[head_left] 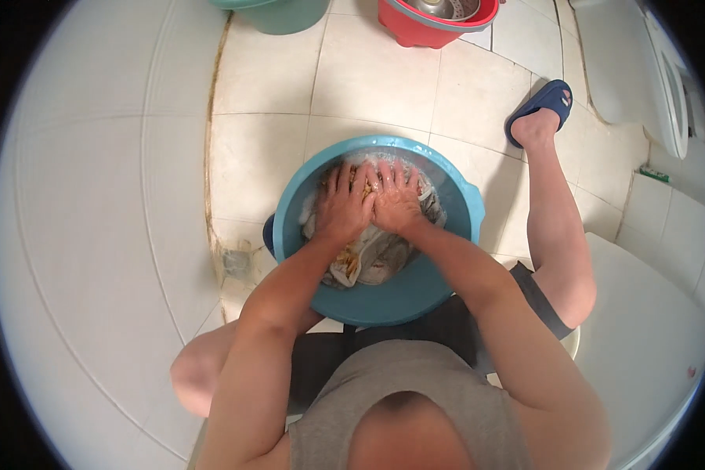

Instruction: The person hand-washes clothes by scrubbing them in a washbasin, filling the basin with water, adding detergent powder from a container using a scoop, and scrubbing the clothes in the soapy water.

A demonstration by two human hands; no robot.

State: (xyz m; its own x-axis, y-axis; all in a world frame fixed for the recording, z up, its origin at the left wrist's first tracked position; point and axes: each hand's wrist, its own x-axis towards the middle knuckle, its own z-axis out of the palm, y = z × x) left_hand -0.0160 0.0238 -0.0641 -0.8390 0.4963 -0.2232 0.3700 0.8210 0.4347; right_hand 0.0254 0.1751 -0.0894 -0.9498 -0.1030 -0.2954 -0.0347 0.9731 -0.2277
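Observation:
Between my legs stands a round blue basin [376,301] with wet laundry [388,257] and sudsy water in it. The cloth is whitish and grey, with a yellow-brown patterned part. My left hand [345,202] lies on the laundry with its fingers spread toward the far side of the basin. Beside it, my right hand [397,200] presses on the same cloth, fingers also spread, and the two thumbs meet. Neither hand is closed round the fabric. Some fingertips are partly hidden by suds and folds.
At the far edge stand a green tub [286,17] and a red basin [427,30] holding metal ware. A white tiled wall [94,196] rises at left. On the right are my slippered foot [542,117], a white fixture [634,70] and a white surface [642,313].

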